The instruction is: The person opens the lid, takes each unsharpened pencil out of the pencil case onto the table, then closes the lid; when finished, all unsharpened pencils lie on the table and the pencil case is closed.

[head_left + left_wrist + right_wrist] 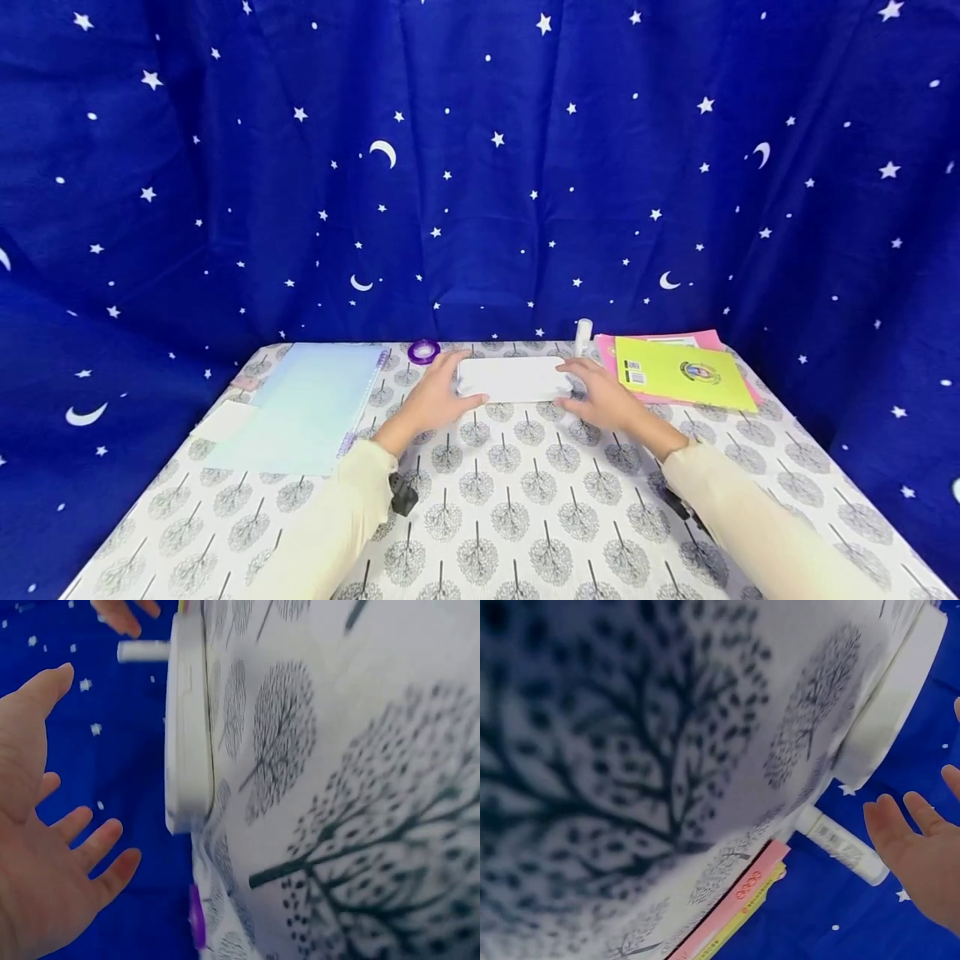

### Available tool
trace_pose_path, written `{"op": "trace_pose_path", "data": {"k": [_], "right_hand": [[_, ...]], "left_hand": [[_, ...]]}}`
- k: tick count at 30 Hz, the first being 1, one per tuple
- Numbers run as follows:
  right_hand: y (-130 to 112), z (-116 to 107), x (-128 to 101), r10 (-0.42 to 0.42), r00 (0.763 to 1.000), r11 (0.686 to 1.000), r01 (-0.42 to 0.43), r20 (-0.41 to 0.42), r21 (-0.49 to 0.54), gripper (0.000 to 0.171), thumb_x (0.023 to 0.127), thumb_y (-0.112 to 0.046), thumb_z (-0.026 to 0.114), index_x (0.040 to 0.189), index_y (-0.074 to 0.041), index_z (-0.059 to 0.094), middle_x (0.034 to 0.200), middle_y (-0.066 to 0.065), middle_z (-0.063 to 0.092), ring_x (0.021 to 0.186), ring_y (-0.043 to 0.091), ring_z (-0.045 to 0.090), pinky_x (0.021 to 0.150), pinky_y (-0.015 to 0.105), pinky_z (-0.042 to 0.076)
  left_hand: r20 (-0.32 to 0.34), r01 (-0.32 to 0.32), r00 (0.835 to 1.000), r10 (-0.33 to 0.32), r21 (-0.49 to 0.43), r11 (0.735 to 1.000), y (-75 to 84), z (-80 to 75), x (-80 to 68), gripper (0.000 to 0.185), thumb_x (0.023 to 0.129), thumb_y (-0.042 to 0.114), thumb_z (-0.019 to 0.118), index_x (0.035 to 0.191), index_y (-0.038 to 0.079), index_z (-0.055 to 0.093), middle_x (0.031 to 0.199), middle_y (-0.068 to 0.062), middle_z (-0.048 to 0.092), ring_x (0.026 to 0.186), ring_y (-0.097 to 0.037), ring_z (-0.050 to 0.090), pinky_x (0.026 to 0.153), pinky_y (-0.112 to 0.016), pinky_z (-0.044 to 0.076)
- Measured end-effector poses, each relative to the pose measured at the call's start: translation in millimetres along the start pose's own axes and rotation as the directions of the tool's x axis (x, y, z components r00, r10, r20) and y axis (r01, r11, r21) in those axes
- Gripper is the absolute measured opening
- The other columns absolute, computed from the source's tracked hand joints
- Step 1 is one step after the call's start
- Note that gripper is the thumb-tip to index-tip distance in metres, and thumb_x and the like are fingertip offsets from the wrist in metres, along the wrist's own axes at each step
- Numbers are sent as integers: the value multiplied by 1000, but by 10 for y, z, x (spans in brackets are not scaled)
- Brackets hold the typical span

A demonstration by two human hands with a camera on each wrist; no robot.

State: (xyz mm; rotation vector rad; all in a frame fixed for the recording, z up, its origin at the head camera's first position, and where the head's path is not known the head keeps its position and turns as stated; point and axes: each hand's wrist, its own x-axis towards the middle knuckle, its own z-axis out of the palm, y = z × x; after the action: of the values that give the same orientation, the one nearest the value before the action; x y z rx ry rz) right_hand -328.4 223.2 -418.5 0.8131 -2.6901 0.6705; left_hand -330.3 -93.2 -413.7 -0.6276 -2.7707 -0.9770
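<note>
Head view: a white box (pixel 514 379) lies flat on the desk (pixel 525 517), just above frame centre. The left hand (pixel 438 398) sits at its left end and the right hand (pixel 606 393) at its right end, fingers extended beside the box; whether they touch it cannot be told. A purple tape roll (pixel 423 351) lies behind the left hand, a glue stick (pixel 582 337) behind the right.

Left wrist view: the left hand (pixel 37 847), lower left, is spread wide, holding nothing, apart from the box (pixel 187 727).

Right wrist view: the right hand (pixel 922 855), at the right edge, is spread, clear of the box (pixel 892 712) in the upper right.
</note>
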Motion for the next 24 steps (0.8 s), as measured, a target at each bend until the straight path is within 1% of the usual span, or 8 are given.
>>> {"op": "trace_pose_path", "data": {"k": [2,5,9,11,13,16,20,24], "right_hand": [[54,32,50,23,1000,1000,-23,9,16,61,88,-31,74,136,1,54,143,24,48,131,45,44,109,62,36],[117,63,108,60,998,998,-61,25,35,64,86,-32,76,137,0,53,143,23,48,132,45,43,109,62,35],[179,103,164,95,995,994,-96,30,60,66,84,-32,78,137,0,53,143,25,49,129,46,46,107,63,37],[202,122,187,109,994,991,-111,33,79,67,83,-32,79,137,0,54,142,25,50,127,47,48,106,63,39],[220,141,207,117,992,988,-120,38,96,67,83,-32,79,136,0,54,142,26,49,127,47,48,105,63,39],[243,158,236,137,989,982,-144,63,119,70,82,-32,80,138,0,53,146,27,44,132,49,42,108,64,34],[286,174,276,156,984,980,-166,90,109,74,82,-33,80,141,0,49,151,28,37,138,50,32,111,67,27],[320,198,301,148,981,981,-161,123,107,77,82,-32,80,144,1,47,154,29,30,141,51,27,113,65,23]], "left_hand": [[11,15,1000,-14,-49,999,-65,9,37,86,84,47,76,153,17,35,156,-10,34,138,-33,40,110,-55,37],[39,38,999,-33,-112,993,-104,25,71,87,83,43,78,153,15,35,156,-13,34,139,-35,38,113,-54,33],[59,42,998,-35,-121,992,-122,42,116,90,81,41,80,153,11,35,157,-16,33,142,-36,33,115,-56,28],[68,54,997,-46,-125,991,-141,44,145,90,80,38,82,153,11,35,158,-16,32,143,-35,31,116,-56,27],[85,83,994,-72,-134,988,-166,46,173,92,79,36,83,153,12,34,159,-15,30,144,-35,30,116,-56,26],[104,116,989,-102,-146,982,-206,47,216,95,78,34,84,155,11,31,160,-14,29,145,-35,28,117,-55,25],[107,137,987,-118,-187,973,-246,50,264,98,78,30,84,155,8,28,160,-16,27,145,-37,27,118,-54,23],[145,184,978,-152,-248,951,-287,80,274,102,78,26,85,157,6,22,161,-18,24,144,-40,28,118,-55,23]]}}
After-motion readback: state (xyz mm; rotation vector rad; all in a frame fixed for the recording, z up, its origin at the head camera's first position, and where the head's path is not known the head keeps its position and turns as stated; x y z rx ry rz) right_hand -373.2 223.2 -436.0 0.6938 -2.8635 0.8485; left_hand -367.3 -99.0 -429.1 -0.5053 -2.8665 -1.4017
